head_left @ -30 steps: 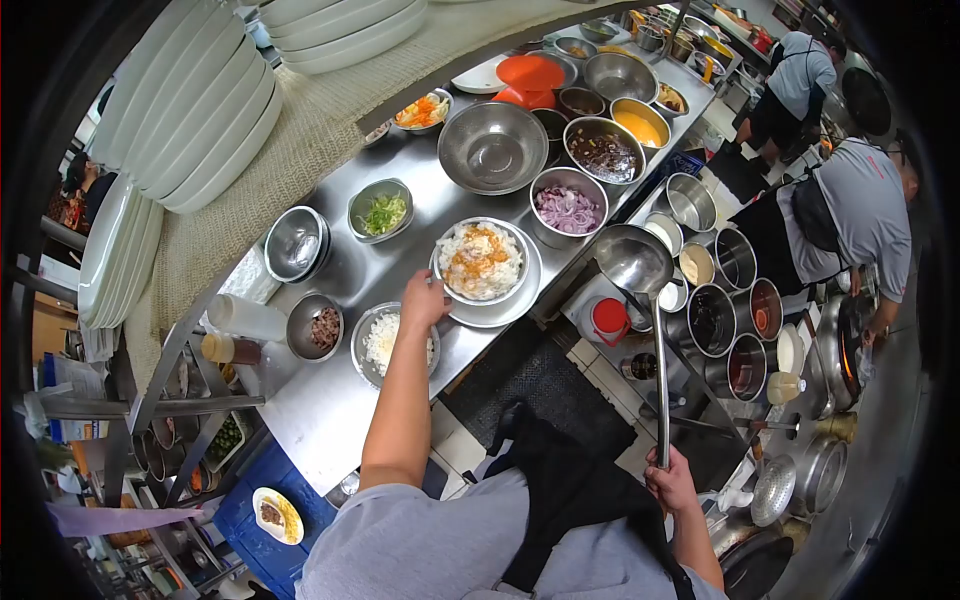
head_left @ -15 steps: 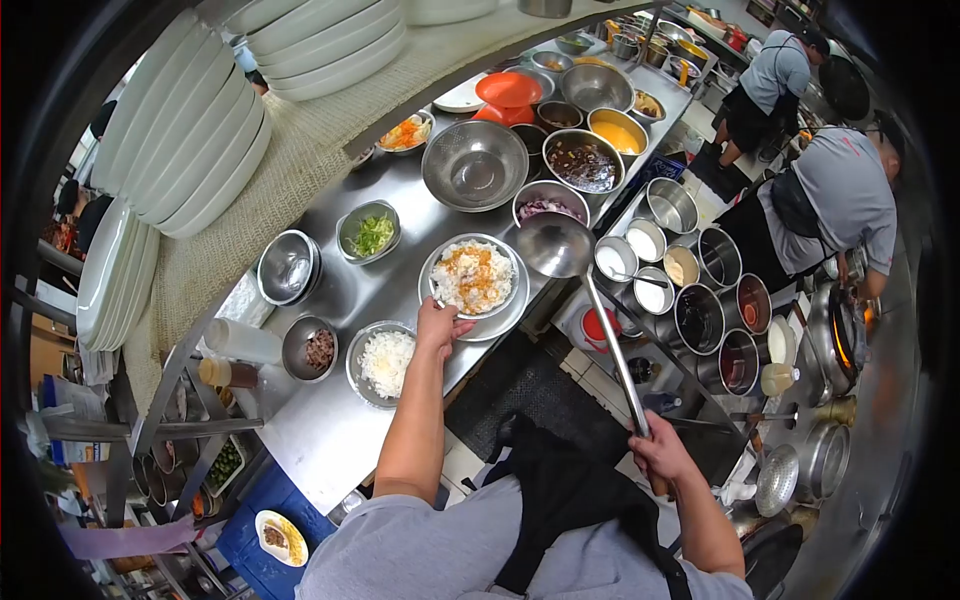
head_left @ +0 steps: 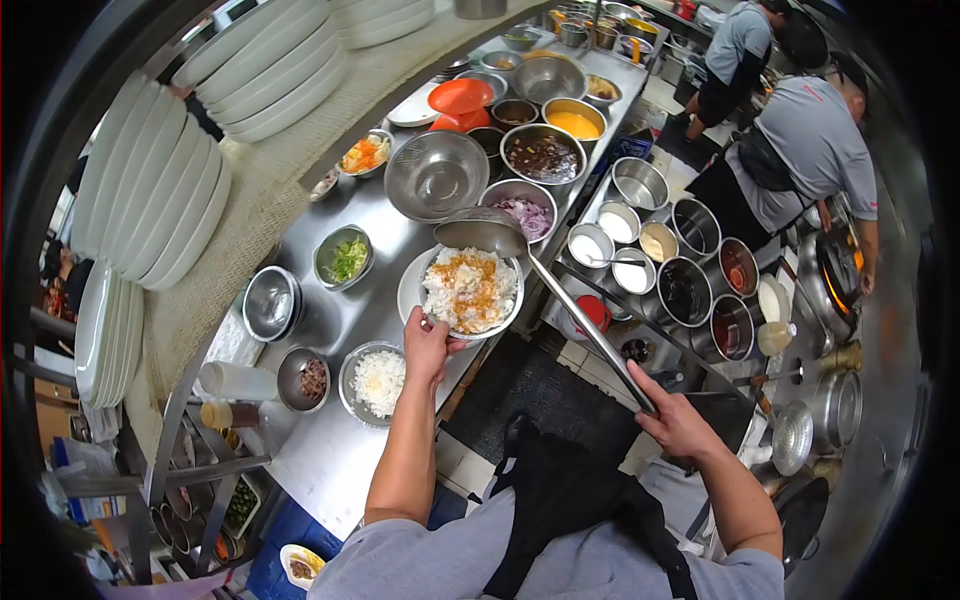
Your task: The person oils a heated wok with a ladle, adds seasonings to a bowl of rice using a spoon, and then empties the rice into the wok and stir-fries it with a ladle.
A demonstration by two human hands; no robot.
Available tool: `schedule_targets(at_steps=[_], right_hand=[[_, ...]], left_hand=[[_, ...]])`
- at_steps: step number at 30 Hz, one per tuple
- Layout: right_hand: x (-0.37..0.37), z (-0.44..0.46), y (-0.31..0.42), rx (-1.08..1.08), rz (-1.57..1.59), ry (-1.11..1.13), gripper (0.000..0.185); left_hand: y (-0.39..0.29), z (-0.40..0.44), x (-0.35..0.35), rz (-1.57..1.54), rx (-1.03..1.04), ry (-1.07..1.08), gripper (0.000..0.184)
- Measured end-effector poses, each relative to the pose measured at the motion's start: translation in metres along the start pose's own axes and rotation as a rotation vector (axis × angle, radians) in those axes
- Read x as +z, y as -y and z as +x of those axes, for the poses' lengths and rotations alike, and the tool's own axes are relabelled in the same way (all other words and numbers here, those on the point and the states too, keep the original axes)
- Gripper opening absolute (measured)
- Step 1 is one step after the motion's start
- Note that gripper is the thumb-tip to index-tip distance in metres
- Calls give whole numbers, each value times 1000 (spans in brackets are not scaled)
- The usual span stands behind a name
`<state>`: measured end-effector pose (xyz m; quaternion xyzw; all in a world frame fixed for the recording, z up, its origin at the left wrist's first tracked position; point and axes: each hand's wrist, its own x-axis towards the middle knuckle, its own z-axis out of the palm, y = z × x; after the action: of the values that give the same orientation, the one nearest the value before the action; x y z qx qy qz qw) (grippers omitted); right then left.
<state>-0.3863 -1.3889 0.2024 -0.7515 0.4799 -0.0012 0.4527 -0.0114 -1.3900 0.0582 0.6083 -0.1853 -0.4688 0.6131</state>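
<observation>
My left hand is closed on the near-left rim of a metal bowl of white rice topped with orange-yellow egg. This bowl is raised and partly covers a plate. My right hand is wrapped round the long handle of a big metal ladle. The ladle's head is tilted at the far edge of the rice bowl, and its inside is hidden. Close to my left wrist stands another bowl of plain white rice, with a small bowl of chopped brownish meat beside it.
Further back are chopped greens, a perforated metal bowl, red onion, dark sauce and yellow liquid. Stacked white plates fill the shelf at left. Seasoning pots stand at right. Two people work beyond.
The ladle's head has swung left to the rice bowl and tipped over. My left hand has lifted and shifted the bowl off the plate's middle. The camera view has turned slightly.
</observation>
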Motion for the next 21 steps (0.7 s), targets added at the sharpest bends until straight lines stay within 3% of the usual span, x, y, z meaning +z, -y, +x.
schedule_targets(at_steps=[7, 10, 12, 21], right_hand=[[3, -82, -24, 294, 171, 12, 81], [17, -130, -53, 322, 285, -82, 83], [18, -165, -55, 550, 481, -37, 84], [73, -336, -119, 597, 573, -466, 84]], left_hand=[[12, -27, 83, 2, -87, 232, 25], [31, -39, 134, 41, -147, 365, 24], [43, -53, 172, 103, -177, 467, 29], [112, -194, 366, 314, -289, 911, 33]])
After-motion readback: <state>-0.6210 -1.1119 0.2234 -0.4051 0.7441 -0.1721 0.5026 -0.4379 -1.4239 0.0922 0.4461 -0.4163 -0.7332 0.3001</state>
